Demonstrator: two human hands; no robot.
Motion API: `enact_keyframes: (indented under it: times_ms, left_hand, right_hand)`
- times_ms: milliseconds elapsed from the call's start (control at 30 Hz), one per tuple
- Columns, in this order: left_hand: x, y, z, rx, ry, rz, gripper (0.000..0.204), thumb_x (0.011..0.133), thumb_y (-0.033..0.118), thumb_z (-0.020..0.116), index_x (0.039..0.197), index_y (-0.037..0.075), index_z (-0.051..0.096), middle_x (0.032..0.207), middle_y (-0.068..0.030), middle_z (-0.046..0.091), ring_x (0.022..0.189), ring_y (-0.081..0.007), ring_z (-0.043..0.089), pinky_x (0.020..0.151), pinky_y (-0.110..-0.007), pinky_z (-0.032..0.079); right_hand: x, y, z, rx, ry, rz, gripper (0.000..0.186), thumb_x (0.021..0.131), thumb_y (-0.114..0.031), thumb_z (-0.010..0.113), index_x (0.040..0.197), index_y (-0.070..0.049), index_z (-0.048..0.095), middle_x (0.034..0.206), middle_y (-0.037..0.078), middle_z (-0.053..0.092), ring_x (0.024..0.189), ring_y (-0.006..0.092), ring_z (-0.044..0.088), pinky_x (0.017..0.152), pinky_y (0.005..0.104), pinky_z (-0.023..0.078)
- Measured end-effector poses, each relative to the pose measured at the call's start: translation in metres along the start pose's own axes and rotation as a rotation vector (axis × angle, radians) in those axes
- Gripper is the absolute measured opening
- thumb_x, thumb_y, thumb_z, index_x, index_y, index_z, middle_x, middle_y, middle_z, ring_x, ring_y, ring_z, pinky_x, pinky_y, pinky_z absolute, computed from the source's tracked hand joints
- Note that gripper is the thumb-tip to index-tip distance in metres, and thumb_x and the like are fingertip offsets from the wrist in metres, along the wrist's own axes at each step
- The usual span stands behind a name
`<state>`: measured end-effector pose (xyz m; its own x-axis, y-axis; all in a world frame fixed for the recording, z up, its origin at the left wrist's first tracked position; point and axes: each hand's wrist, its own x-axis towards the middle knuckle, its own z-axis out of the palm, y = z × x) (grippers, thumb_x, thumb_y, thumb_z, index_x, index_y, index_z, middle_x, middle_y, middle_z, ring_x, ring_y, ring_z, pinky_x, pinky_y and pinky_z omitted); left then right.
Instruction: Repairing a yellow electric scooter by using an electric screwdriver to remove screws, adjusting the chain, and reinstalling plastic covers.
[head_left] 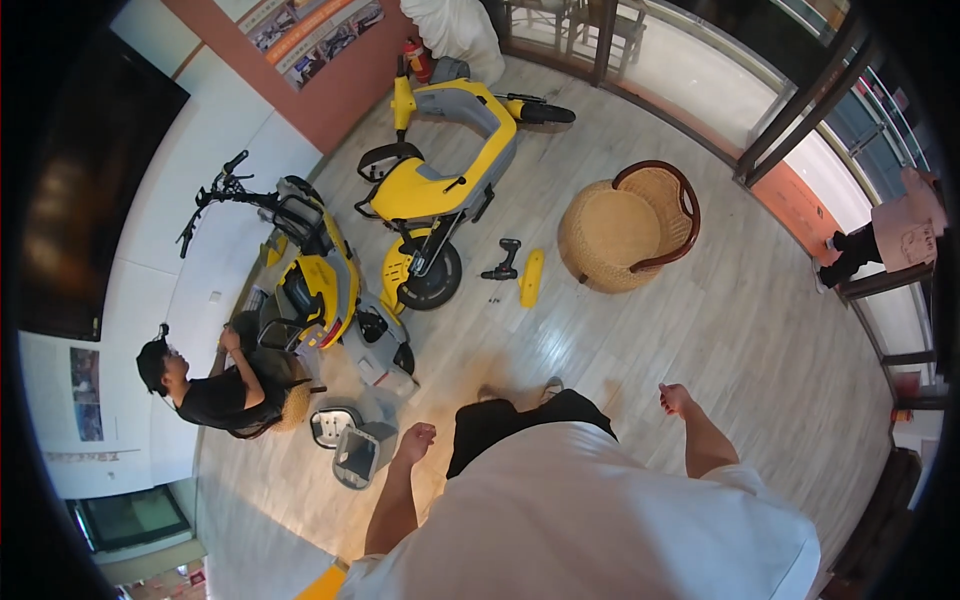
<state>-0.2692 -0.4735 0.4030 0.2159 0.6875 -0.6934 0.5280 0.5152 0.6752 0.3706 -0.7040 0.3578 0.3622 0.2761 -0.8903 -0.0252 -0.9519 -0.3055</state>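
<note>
My left hand (417, 441) hangs at my left side with its fingers curled in, and I see nothing in it. Closest to it is a grey bin-like plastic part (356, 458) on the floor, with a white-lined shell (335, 427) beside it. Out to the right, my right hand (675, 400) is also curled closed over the bare floor, touching nothing. Ahead of my feet lie a black cordless drill (503, 262) and a long yellow panel (532, 278). A few tiny dark pieces sit near the drill.
A yellow and grey scooter (440, 192) stands ahead. Left of it is a second, partly stripped scooter (325, 280), where another person (225, 395) sits low. A wicker chair (612, 228) stands ahead right. A fire extinguisher (416, 62) is by the far wall; glass panels line the right.
</note>
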Motion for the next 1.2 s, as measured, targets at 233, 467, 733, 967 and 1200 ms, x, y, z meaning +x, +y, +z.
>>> enact_keyframes:
  times_ms: [233,467,733,967,1200]
  left_hand:
    - [0.021,0.016,-0.004,0.16,-0.103,-0.359,0.02,0.087,0.017,0.062,0.1,0.003,0.062,0.089,-0.0066,0.065,0.075,-0.0158,0.061,0.061,-0.03,0.049]
    - [0.086,0.052,-0.011,0.35,-0.237,-0.545,0.025,0.089,0.029,0.058,0.108,0.012,0.062,0.094,-0.0026,0.065,0.08,-0.0182,0.063,0.065,-0.039,0.049]
    - [0.255,0.135,-0.017,0.272,-0.284,0.265,0.039,0.093,0.039,0.048,0.093,0.002,0.061,0.079,-0.0086,0.064,0.07,-0.0192,0.063,0.067,-0.033,0.049]
    - [0.294,0.27,-0.011,0.14,-0.21,0.019,0.024,0.091,0.021,0.056,0.103,0.0,0.06,0.089,-0.0086,0.066,0.077,-0.017,0.064,0.071,-0.029,0.05]
    - [0.29,0.189,-0.034,0.137,-0.159,-0.339,0.025,0.087,0.02,0.06,0.101,0.0,0.061,0.086,-0.0097,0.066,0.073,-0.0178,0.064,0.065,-0.03,0.052]
  right_hand:
    - [0.014,-0.041,0.0,0.127,-0.059,-0.054,0.043,0.092,-0.043,0.051,0.069,-0.007,0.054,0.061,0.005,0.054,0.047,0.0153,0.049,0.046,0.0301,0.043]
    - [0.0,-0.046,-0.025,0.206,0.052,0.03,0.044,0.093,-0.045,0.05,0.069,-0.007,0.052,0.06,0.006,0.056,0.048,0.0155,0.051,0.046,0.0306,0.045]
    - [-0.023,-0.116,-0.033,0.155,0.14,0.241,0.044,0.093,-0.047,0.048,0.072,-0.008,0.051,0.061,0.006,0.056,0.048,0.0153,0.052,0.046,0.0316,0.046]
    - [0.006,-0.21,-0.028,0.215,0.041,0.069,0.042,0.093,-0.042,0.053,0.067,-0.008,0.05,0.061,0.005,0.056,0.05,0.0133,0.052,0.048,0.0278,0.045]
    - [0.059,-0.279,-0.056,0.112,-0.047,0.049,0.038,0.091,-0.034,0.057,0.066,-0.007,0.05,0.059,0.005,0.054,0.048,0.0129,0.051,0.045,0.0275,0.042]
